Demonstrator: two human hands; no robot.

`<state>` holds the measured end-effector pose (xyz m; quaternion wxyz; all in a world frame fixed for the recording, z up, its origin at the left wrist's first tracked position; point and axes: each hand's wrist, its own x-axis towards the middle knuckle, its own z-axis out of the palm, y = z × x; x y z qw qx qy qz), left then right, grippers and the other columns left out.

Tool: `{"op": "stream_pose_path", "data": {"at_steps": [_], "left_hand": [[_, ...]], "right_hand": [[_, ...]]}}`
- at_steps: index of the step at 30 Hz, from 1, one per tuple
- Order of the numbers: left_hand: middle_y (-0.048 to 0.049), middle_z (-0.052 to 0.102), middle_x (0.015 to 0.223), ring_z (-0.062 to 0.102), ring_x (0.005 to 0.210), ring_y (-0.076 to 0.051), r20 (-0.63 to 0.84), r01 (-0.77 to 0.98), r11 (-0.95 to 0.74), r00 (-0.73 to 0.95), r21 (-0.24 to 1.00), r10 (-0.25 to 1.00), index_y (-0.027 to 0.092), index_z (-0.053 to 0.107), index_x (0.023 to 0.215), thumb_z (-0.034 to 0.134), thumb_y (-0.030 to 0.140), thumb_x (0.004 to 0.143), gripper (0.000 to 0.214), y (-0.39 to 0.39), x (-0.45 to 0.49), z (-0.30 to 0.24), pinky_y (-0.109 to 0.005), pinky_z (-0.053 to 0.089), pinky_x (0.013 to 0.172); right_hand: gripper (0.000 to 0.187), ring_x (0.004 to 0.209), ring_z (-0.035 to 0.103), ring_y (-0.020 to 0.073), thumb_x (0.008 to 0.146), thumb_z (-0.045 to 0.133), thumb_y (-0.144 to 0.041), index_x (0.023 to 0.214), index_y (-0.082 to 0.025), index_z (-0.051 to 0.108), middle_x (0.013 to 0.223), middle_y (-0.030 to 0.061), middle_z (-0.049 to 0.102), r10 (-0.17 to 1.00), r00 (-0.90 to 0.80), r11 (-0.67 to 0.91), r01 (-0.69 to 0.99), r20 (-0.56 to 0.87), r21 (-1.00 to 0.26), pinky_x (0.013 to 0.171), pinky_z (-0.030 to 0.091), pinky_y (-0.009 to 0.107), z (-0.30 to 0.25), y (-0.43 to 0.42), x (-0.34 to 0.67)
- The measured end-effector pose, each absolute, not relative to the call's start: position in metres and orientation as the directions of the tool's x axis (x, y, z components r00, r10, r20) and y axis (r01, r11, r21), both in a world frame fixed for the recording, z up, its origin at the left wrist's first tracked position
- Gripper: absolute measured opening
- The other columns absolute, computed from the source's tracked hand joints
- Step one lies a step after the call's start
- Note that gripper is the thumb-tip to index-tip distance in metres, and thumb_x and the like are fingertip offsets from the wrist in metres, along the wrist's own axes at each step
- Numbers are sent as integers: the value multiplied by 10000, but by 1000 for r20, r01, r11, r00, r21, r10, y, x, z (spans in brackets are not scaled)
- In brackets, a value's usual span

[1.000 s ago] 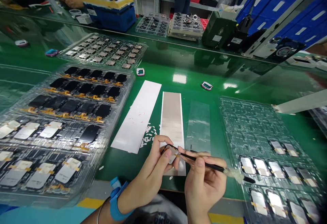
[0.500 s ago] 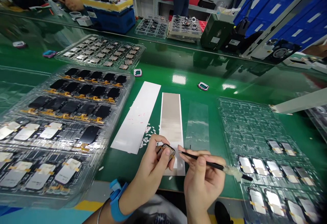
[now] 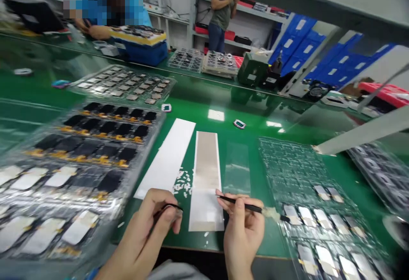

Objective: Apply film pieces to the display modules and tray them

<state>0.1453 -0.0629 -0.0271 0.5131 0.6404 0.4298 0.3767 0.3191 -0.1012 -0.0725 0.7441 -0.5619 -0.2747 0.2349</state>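
Observation:
My left hand (image 3: 143,229) is closed around a small black-edged screen module (image 3: 173,206), seen nearly edge-on and partly covered by the fingers. Black tweezers (image 3: 252,207), wrapped with clear tape near the back end, are pinched in my right hand (image 3: 241,226). Their tip points left, over the lower right edge of a tan-and-white sticker sheet (image 3: 206,160). To the left of that sheet lies a white strip (image 3: 169,156), with small white scraps (image 3: 183,182) between the two. A clear film (image 3: 237,165) lies to the right.
At left, a clear tray (image 3: 145,160) holds rows of screen modules. Another clear tray (image 3: 284,156) at right holds several silver-backed ones. A tray of small metal parts (image 3: 128,82) stands behind. Across the bench are a blue box (image 3: 143,52) and two people.
My left hand has moved left, away from the tweezers, with the screen module turned edge-on. My right hand still holds the tweezers, now by the sticker sheet's edge. The camera view has tilted up.

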Motion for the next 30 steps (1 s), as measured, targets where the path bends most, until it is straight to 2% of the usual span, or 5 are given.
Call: {"op": "stream_pose_path", "data": {"at_steps": [6,13,23,26,30], "left_hand": [[-81,664,1002,615,980,-255,307,590,-333,149,735,940,229,618,894,513,355,968,180,-30,70,-8,-344,490,823],[-46,706,723,624,648,-233,154,777,14,-142,630,978,212,745,885,635,571,822,381,12,7,-18,-303,444,569],[-99,750,1058,684,939,-335,254,967,-158,104,201,961,218,719,989,431,478,994,388,-1,16,-4,-382,485,740],[-83,752,994,696,801,-297,150,971,-196,175,139,973,221,718,982,492,459,976,329,-3,25,0,-356,485,653],[-120,735,1016,697,884,-314,-40,956,-293,294,14,955,169,720,1026,560,376,939,276,5,44,7,-372,520,718]], "right_hand": [[133,737,767,222,922,652,-247,878,-200,536,822,26,715,630,753,339,-45,191,-940,635,681,326,-71,-96,321],[141,674,752,217,845,737,-205,829,-195,597,771,20,713,592,781,391,-62,200,-918,606,671,326,-73,-93,320],[136,673,755,219,845,739,-216,829,-197,606,774,27,727,594,779,398,-70,199,-915,604,661,322,-69,-93,319],[153,651,757,225,838,746,-220,824,-181,599,759,24,724,585,783,405,-55,212,-913,583,662,315,-71,-92,320],[179,634,757,250,828,751,-231,820,-170,583,747,30,731,582,776,422,-32,244,-906,525,659,327,-73,-92,322]]}}
